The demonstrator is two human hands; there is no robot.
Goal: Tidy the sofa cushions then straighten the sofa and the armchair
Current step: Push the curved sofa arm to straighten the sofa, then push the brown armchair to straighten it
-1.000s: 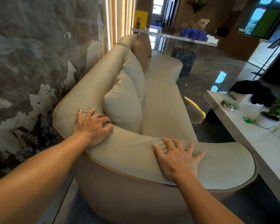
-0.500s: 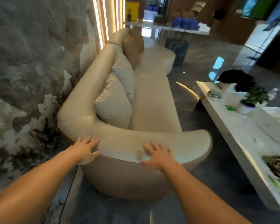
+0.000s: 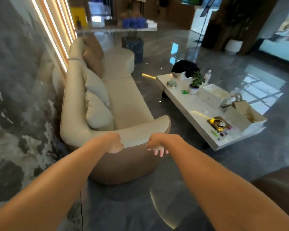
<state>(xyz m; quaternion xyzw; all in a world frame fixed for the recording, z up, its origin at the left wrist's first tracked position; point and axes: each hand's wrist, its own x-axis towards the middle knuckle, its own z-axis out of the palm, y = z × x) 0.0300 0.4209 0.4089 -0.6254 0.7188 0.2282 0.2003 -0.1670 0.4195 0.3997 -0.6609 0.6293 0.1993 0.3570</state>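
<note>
The sofa point(image 3: 123, 100) runs along the left wall, its near arm curving right, with two pale cushions point(image 3: 97, 100) leaning on its back. The left hand point(image 3: 114, 143) hangs curled narrow and the right hand point(image 3: 157, 145) loosely spread, both empty at that near arm.

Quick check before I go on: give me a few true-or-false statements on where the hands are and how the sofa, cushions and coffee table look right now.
1. Both hands are at the near armrest end of the sofa. True: the left hand and right hand sit at its outer edge.
2. The right hand holds a cushion. False: it holds nothing, fingers pointing down.
3. Two pale cushions lean against the sofa back. True, with a brown cushion further along.
4. The sofa stands in the middle of the room. False: its back runs along the wall.
5. The coffee table is bare. False: it holds a potted plant, boxes and small items.
</note>
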